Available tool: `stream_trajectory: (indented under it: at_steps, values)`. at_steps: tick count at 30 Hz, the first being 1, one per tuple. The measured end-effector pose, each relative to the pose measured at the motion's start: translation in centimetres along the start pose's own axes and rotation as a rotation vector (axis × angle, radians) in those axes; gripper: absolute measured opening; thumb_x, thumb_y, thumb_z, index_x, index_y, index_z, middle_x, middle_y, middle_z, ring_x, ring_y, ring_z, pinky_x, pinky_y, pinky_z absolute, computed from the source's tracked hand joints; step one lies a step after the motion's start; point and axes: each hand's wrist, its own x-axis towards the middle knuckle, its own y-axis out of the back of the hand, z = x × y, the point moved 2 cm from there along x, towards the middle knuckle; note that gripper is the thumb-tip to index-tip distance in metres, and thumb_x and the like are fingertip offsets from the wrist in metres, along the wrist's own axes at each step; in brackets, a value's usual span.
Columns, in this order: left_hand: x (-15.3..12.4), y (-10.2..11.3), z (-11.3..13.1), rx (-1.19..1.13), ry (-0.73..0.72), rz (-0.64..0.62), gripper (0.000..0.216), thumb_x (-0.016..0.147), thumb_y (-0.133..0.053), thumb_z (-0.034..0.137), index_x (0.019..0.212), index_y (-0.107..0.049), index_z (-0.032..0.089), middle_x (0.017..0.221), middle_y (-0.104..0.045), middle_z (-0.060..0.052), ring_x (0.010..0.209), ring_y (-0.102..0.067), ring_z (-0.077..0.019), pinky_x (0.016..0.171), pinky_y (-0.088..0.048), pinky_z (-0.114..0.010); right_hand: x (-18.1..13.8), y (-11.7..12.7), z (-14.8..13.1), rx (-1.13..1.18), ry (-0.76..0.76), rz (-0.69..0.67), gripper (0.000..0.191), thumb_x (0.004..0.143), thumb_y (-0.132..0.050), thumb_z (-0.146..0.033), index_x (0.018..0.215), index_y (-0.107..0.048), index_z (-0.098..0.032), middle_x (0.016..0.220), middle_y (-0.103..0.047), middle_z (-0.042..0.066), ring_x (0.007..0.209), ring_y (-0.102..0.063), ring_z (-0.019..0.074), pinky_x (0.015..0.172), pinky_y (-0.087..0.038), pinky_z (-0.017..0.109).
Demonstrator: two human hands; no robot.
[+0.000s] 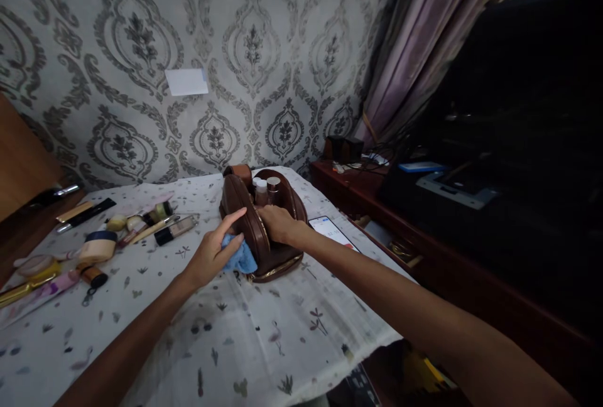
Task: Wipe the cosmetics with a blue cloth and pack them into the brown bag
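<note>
A brown leather toiletry bag (245, 209) stands open on the table, with two or three small bottles (266, 191) upright inside it. My left hand (214, 253) is closed on a blue cloth (241, 258) and presses it against the bag's near side, index finger stretched along the leather. My right hand (279, 223) grips the top rim of the bag from the right, fingers curled over the edge.
A white printed tablecloth (264, 331) covers the table. Several cosmetics, brushes and tubes (101, 240) lie scattered at the left. A phone (332, 231) with a lit screen lies just right of the bag. A dark wooden cabinet (424, 231) with electronics stands to the right.
</note>
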Motion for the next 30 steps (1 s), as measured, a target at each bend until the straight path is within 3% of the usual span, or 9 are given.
stream_trajectory:
  at_steps: [6, 8, 14, 16, 18, 20, 23, 26, 30]
  values:
    - [0.0, -0.1, -0.1, 0.000, 0.004, -0.007, 0.057, 0.098, -0.045, 0.038, 0.150, -0.039, 0.016, 0.064, -0.045, 0.007, 0.053, -0.037, -0.0092, 0.053, -0.032, -0.019, 0.6, -1.0, 0.9, 0.047, -0.001, 0.003, 0.035, 0.092, -0.052, -0.011, 0.123, -0.066, -0.018, 0.123, -0.071, 0.015, 0.111, -0.070, 0.0279, 0.082, -0.053, 0.031]
    - [0.0, -0.1, -0.1, 0.002, 0.000, -0.009, 0.057, 0.098, -0.045, 0.038, 0.150, -0.039, 0.017, 0.066, -0.048, 0.007, 0.054, -0.039, -0.0092, 0.055, -0.034, -0.019, 0.6, -0.9, 1.4, 0.098, -0.016, 0.066, 0.035, 0.091, -0.052, -0.011, 0.122, -0.067, -0.019, 0.116, -0.074, 0.014, 0.107, -0.071, 0.0265, 0.081, -0.052, 0.030]
    - [0.1, -0.1, -0.4, 0.015, 0.024, -0.034, 0.057, 0.099, -0.044, 0.041, 0.151, -0.037, 0.020, 0.067, -0.050, 0.006, 0.049, -0.033, -0.0074, 0.050, -0.029, -0.019, -1.3, 1.9, 3.8, 0.414, -0.027, 0.744, 0.033, 0.093, -0.047, -0.014, 0.119, -0.068, -0.015, 0.100, -0.076, 0.008, 0.095, -0.070, 0.0189, 0.081, -0.048, 0.026]
    - [0.1, -0.1, -0.4, 0.005, 0.017, -0.041, 0.057, 0.099, -0.043, 0.041, 0.151, -0.036, 0.020, 0.064, -0.046, 0.007, 0.048, -0.031, -0.0073, 0.049, -0.028, -0.019, -1.6, 2.6, 4.3, 0.418, -0.019, 0.806, 0.029, 0.093, -0.048, -0.014, 0.112, -0.070, -0.014, 0.094, -0.075, 0.007, 0.090, -0.070, 0.0184, 0.078, -0.046, 0.025]
    - [0.2, -0.1, -0.4, -0.003, 0.003, -0.035, 0.057, 0.099, -0.044, 0.040, 0.151, -0.037, 0.019, 0.062, -0.043, 0.008, 0.048, -0.031, -0.0075, 0.049, -0.028, -0.019, -1.3, 2.7, 4.4, 0.326, 0.007, 0.666, 0.023, 0.091, -0.053, -0.014, 0.105, -0.071, -0.014, 0.092, -0.075, 0.007, 0.087, -0.069, 0.0185, 0.077, -0.045, 0.025]
    - [0.2, -0.1, -0.4, -0.002, -0.006, -0.027, 0.056, 0.099, -0.045, 0.040, 0.150, -0.038, 0.019, 0.062, -0.043, 0.008, 0.048, -0.031, -0.0073, 0.049, -0.028, -0.018, -0.7, 2.1, 3.9, 0.173, 0.040, 0.413, 0.017, 0.090, -0.059, -0.016, 0.101, -0.072, -0.014, 0.096, -0.075, 0.010, 0.091, -0.069, 0.0202, 0.079, -0.045, 0.026]
    - [0.2, -0.1, -0.5, 0.003, -0.024, -0.018, 0.055, 0.099, -0.045, 0.039, 0.149, -0.039, 0.019, 0.065, -0.046, 0.008, 0.049, -0.033, -0.0072, 0.050, -0.029, -0.018, 0.3, 0.9, 3.0, -0.039, 0.025, 0.123, 0.022, 0.090, -0.063, -0.020, 0.109, -0.070, -0.013, 0.110, -0.073, 0.016, 0.104, -0.068, 0.0257, 0.084, -0.046, 0.030]
    - [0.2, -0.1, -0.6, 0.007, -0.029, -0.018, 0.054, 0.099, -0.044, 0.038, 0.149, -0.039, 0.019, 0.065, -0.046, 0.008, 0.050, -0.034, -0.0071, 0.051, -0.031, -0.018, 0.5, 0.6, 2.3, -0.125, 0.005, 0.056, 0.026, 0.093, -0.059, -0.020, 0.116, -0.067, -0.012, 0.117, -0.070, 0.019, 0.108, -0.068, 0.0285, 0.081, -0.048, 0.031]
    - [0.2, 0.0, -0.6, 0.021, -0.036, -0.019, 0.054, 0.098, -0.045, 0.036, 0.149, -0.040, 0.019, 0.065, -0.047, 0.008, 0.050, -0.034, -0.0069, 0.052, -0.032, -0.018, -1.1, 1.3, 1.8, -0.152, 0.100, -0.024, 0.025, 0.097, -0.049, -0.016, 0.097, -0.073, -0.009, 0.095, -0.075, 0.018, 0.088, -0.072, 0.0250, 0.068, -0.045, 0.028]
